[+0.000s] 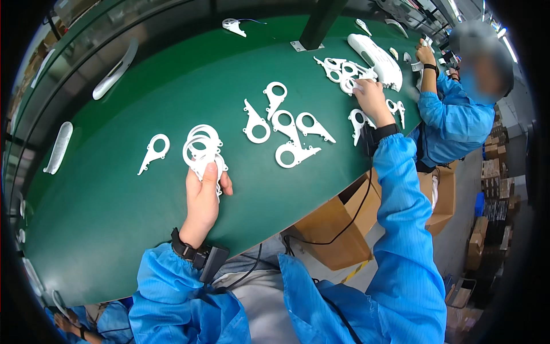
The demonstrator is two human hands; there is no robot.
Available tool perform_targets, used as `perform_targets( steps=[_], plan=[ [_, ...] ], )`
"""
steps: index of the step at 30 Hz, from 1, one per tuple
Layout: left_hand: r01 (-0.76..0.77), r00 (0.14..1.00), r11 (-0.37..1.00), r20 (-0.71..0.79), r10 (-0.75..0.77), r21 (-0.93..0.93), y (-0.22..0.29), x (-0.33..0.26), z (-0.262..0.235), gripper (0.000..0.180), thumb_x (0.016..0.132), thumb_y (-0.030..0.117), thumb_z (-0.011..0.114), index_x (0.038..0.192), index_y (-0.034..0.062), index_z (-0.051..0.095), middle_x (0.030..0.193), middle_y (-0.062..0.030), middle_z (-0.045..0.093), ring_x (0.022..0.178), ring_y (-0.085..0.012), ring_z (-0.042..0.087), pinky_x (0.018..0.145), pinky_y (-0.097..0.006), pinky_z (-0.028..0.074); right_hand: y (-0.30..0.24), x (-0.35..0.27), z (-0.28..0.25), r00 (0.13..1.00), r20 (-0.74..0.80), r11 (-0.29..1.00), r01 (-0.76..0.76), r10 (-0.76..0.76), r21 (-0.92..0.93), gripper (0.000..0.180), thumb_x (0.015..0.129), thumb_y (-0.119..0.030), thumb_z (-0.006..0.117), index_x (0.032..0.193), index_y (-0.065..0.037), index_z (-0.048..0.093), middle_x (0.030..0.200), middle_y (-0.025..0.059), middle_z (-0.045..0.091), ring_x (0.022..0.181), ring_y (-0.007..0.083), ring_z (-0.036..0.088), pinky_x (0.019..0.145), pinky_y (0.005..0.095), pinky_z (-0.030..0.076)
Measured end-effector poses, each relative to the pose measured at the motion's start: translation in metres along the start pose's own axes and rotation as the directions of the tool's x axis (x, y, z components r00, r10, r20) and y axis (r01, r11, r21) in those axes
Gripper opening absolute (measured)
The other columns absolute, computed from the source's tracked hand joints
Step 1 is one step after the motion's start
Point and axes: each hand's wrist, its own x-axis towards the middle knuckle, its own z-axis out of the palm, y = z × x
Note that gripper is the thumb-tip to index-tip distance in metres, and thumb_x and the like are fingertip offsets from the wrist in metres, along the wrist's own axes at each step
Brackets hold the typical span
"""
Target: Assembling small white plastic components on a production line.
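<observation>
My left hand (201, 200) is closed round a stack of white plastic ring parts (201, 163), held above the green table (103, 229). Their round openings face up, slightly fanned out. Farther to the right, my right hand (372, 101) pinches the rim of another white ring part (344, 88) at the edge of a loose pile (334, 65). One single ring part (150, 158) lies left of the stack. Several more ring parts (289, 135) with pointed tails are spread over the table between my hands. Below my right hand is another ring part (357, 127), close to my wrist.
A long white plastic shell (375, 57) lies behind the pile, near a dark post (321, 26). Curved white pieces (59, 148) lie at the left. At the right, a co-worker in a blue sleeve (458, 117) handles parts. Cardboard boxes (332, 229) stand below the table's near edge.
</observation>
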Motion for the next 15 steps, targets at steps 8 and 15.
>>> perform_targets(
  steps=[8,15],
  plan=[
    [0.018,0.999,1.0,-0.029,-0.018,-0.001,-0.003,0.0,0.003,0.021,0.101,0.023,0.048,0.102,0.0024,0.048,0.07,-0.0045,0.052,0.058,-0.0137,0.052,0.054,-0.028,0.044,0.001,-0.006,-0.018,0.998,-0.017,0.978,-0.05,0.055,0.205,0.032,0.075,-0.017,0.073,0.104,-0.003,0.069,0.102,0.0152,0.067,0.102,0.0321,0.057,0.089,0.0404,0.046],
    [-0.003,1.0,1.0,-0.015,0.003,-0.002,-0.006,0.001,0.003,0.021,0.101,0.023,0.048,0.104,0.0019,0.048,0.071,-0.0045,0.053,0.059,-0.0138,0.052,0.054,-0.028,0.044,0.005,-0.007,-0.021,0.998,-0.052,0.96,-0.009,0.024,0.279,0.032,0.074,-0.016,0.074,0.101,-0.002,0.068,0.091,0.0137,0.068,0.086,0.028,0.062,0.079,0.0362,0.049]
  ],
)
